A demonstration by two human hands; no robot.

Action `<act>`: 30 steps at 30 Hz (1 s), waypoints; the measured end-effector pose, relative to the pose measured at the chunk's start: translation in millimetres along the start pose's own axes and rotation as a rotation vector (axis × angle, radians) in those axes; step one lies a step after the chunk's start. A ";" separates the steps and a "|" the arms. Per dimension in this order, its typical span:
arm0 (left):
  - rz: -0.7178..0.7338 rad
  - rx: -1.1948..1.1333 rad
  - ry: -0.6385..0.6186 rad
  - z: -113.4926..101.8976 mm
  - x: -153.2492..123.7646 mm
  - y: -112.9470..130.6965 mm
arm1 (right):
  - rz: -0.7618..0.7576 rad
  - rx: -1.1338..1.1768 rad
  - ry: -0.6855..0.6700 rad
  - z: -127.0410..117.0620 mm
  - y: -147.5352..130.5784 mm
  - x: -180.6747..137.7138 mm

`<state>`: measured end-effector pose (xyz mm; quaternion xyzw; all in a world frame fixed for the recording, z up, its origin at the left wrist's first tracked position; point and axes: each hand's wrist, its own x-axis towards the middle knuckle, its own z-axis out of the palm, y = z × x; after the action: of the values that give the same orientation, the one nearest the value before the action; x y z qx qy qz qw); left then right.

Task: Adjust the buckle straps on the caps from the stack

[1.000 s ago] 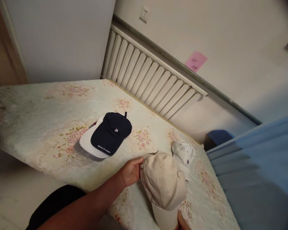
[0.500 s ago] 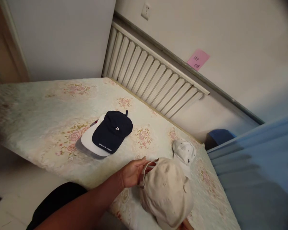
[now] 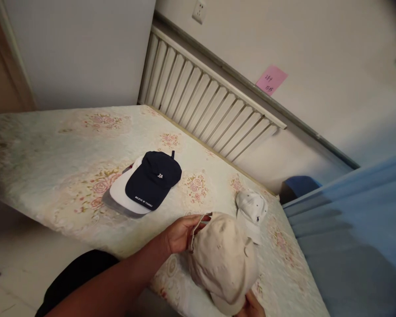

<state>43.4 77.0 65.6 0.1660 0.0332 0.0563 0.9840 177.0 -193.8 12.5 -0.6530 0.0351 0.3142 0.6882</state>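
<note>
A beige baseball cap is held between my two hands above the near part of the bed. My left hand grips its back edge by the strap opening, with the fingers partly hidden inside. At the brim, low in the view, my right hand has hold of the cap; most of that hand is cut off by the frame. A navy cap with white lettering lies on a white cap, and a grey brim shows beneath them. Beyond the beige cap sits an off-white cap with a small dark logo.
The caps lie on a floral bed cover. A white radiator runs along the wall behind. Blue curtain hangs at the right, with a dark blue object beside it. A pink note is on the wall.
The beige cap has shifted slightly left and up in the view, held by both hands. More of my right hand shows at the brim. The other caps stay in place.
</note>
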 end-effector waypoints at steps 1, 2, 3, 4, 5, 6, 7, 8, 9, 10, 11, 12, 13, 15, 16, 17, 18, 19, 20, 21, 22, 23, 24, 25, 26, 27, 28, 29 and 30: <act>-0.018 -0.022 0.007 -0.7 0.8 0.1 | 0.062 0.060 -0.013 3.0 -2.3 -2.4; -0.029 -0.041 0.023 -1.4 1.7 0.3 | 0.123 0.119 -0.024 5.5 -4.8 -4.5; -0.030 -0.055 0.049 -1.8 2.5 0.7 | 0.168 0.167 -0.032 7.8 -7.6 -6.4; -0.019 -0.062 0.080 -2.0 3.3 1.1 | 0.187 0.197 -0.031 9.7 -10.6 -8.0; -0.001 -0.063 0.108 -2.0 4.1 1.6 | 0.187 0.221 -0.023 11.3 -13.7 -9.5; 0.019 -0.062 0.127 -1.9 4.8 2.2 | 0.175 0.239 -0.012 12.9 -17.0 -10.7; 0.036 -0.065 0.134 -1.8 5.6 2.6 | 0.159 0.253 0.002 14.5 -20.2 -11.8; 0.048 -0.073 0.135 -1.9 6.4 3.0 | 0.140 0.268 0.015 16.2 -23.4 -12.8; 0.058 -0.085 0.137 -2.2 7.4 3.0 | 0.124 0.289 0.027 18.3 -26.6 -13.7; 0.070 -0.100 0.146 -2.8 8.5 2.8 | 0.110 0.317 0.036 20.9 -29.8 -14.6; 0.081 -0.114 0.165 -3.6 9.7 2.2 | 0.098 0.352 0.041 24.2 -32.9 -15.7; 0.088 -0.121 0.194 -4.4 10.9 1.1 | 0.085 0.393 0.047 28.4 -35.9 -17.0; 0.098 -0.119 0.221 -5.2 11.9 -0.2 | 0.069 0.435 0.053 33.7 -38.8 -18.6; 0.125 -0.079 0.238 -5.7 12.3 -3.6 | 0.033 0.496 0.061 47.3 -44.6 -23.0; 0.131 -0.038 0.216 -5.3 11.4 -5.2 | 0.018 0.515 0.055 55.5 -47.3 -25.6; 0.129 0.009 0.178 -4.5 9.9 -6.7 | 0.010 0.529 0.045 64.0 -49.8 -28.4; 0.121 0.055 0.127 -3.5 7.9 -7.9 | 0.004 0.542 0.028 72.7 -51.9 -31.2; 0.109 0.092 0.077 -2.4 5.7 -8.8 | 0.000 0.554 0.014 81.0 -53.4 -33.7; 0.097 0.114 0.038 -1.5 3.5 -9.2 | -0.007 0.564 0.005 88.7 -54.1 -35.9; 0.093 0.123 0.014 -0.8 1.8 -9.4 | -0.018 0.572 -0.001 95.3 -53.9 -37.7; 0.101 0.119 0.012 -0.4 0.9 -9.3 | -0.030 0.577 -0.003 100.7 -52.7 -38.8; 0.118 0.108 0.029 -0.5 0.7 -9.0 | -0.041 0.577 -0.006 104.8 -50.6 -39.5; 0.141 0.094 0.057 -0.9 1.3 -8.7 | -0.052 0.571 -0.011 107.5 -47.8 -39.8; 0.170 0.078 0.090 -1.5 2.6 -8.4 | -0.060 0.556 -0.023 109.1 -44.7 -39.9; 0.201 0.060 0.120 -2.1 4.2 -8.0 | -0.069 0.535 -0.041 109.7 -41.6 -39.9; 0.228 0.041 0.144 -2.7 5.8 -7.6 | -0.076 0.510 -0.064 109.7 -39.0 -40.1; 0.245 0.024 0.156 -3.0 7.3 -7.0 | -0.081 0.489 -0.090 109.4 -37.2 -40.7; 0.252 0.010 0.162 -3.2 8.4 -6.3 | -0.084 0.479 -0.117 109.0 -36.5 -41.6; 0.253 -0.001 0.168 -3.1 9.1 -5.5 | -0.085 0.483 -0.142 108.8 -36.8 -43.0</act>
<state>52.6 74.0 60.4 0.1633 0.0940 0.1934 0.9628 120.8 -108.5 80.2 -0.4468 0.0330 0.3125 0.8376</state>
